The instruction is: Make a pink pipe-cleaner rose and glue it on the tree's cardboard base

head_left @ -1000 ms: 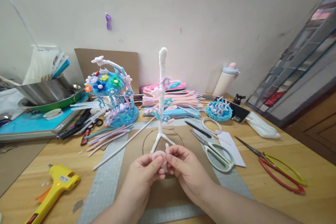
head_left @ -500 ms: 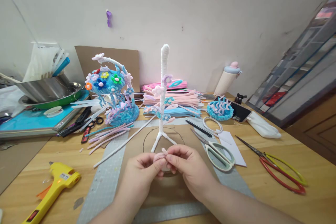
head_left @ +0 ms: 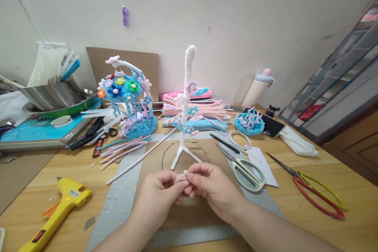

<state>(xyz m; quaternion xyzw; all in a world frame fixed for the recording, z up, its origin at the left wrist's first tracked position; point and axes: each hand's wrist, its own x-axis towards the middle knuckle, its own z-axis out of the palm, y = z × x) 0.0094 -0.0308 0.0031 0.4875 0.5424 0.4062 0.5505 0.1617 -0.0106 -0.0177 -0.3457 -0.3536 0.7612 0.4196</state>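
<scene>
Both hands meet low in the middle, over brown cardboard. My left hand pinches a small pale pink fuzzy piece. The fingertips of my right hand are closed on the same piece at its right end; its exact shape is mostly hidden by the fingers. Just beyond them a white wrapped stem stands upright on splayed legs, with lilac, pink and blue flowers along it. A circle line is visible around its legs.
To the left lie a yellow glue gun and loose fuzzy sticks. A decorated blue flower model stands behind. Green-handled scissors and red-and-yellow scissors lie right. Stacked pink sticks lie behind the stem.
The view has shifted slightly, and the stem now leans a little more to the right in the picture. Both hands keep hold of the pink piece, whose tip now shows less between the fingers.
</scene>
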